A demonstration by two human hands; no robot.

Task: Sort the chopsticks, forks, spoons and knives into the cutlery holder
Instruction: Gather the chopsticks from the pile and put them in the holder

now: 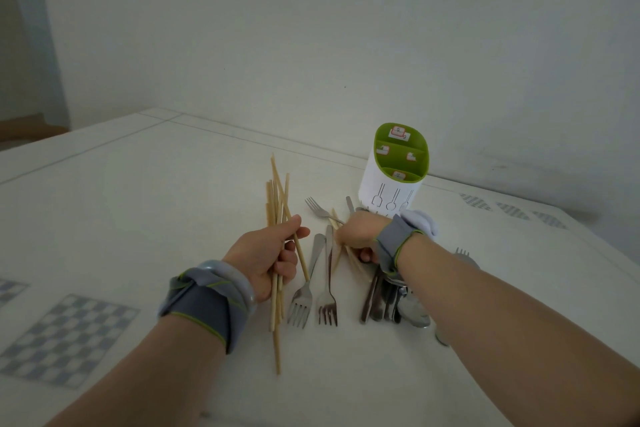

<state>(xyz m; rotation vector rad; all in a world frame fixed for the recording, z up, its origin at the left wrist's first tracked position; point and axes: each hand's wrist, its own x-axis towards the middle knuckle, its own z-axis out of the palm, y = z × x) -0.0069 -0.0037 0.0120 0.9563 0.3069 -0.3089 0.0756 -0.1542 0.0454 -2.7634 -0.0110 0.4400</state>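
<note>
My left hand [273,255] grips a bundle of several wooden chopsticks [277,198] that stick out above and below the fist. To its right my right hand [356,236] lies palm down on the pile, its fingers curled round more chopsticks [337,255]. Two forks [304,298] lie between the hands, tines toward me; a third fork [317,208] lies farther back. Dark knives and spoons [384,302] lie partly hidden under my right wrist. The white and green cutlery holder [391,184] stands upright just behind my right hand, its compartments labelled and without cutlery in them.
The white table [138,201] has a blue checked patch [69,336] at the near left and grey patterned patches [512,210] at the far right. A plain wall runs close behind the holder. Another fork [462,253] pokes out beyond my right forearm.
</note>
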